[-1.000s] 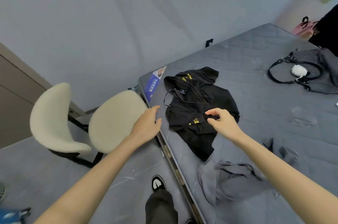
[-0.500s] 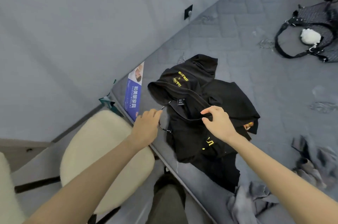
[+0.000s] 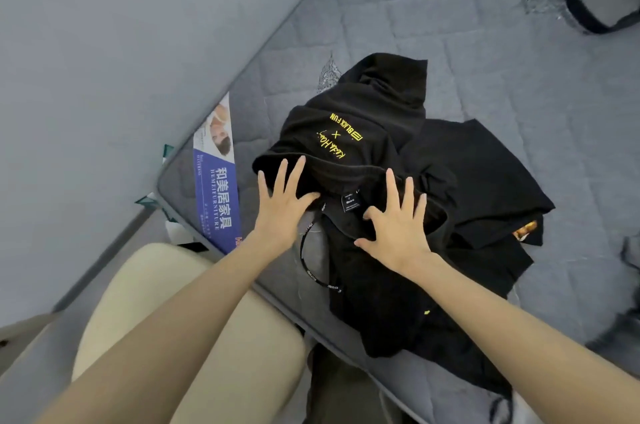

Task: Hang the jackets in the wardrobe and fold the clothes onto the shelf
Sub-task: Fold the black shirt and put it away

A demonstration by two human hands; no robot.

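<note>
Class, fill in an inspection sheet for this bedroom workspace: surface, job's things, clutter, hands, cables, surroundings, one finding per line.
Surface: grey quilted mattress, with a blue and white printed label on its corner edge.
Job's things: black hooded jacket with yellow lettering, crumpled near the mattress edge; its black drawcord loops loose.
Clutter: black bag strap at top right, partly out of view.
Hands: left hand and right hand both flat, fingers spread, pressing on the jacket near its collar.
Cables: nothing seen.
Surroundings: cream upholstered chair seat beside the mattress; plain grey wall.
</note>
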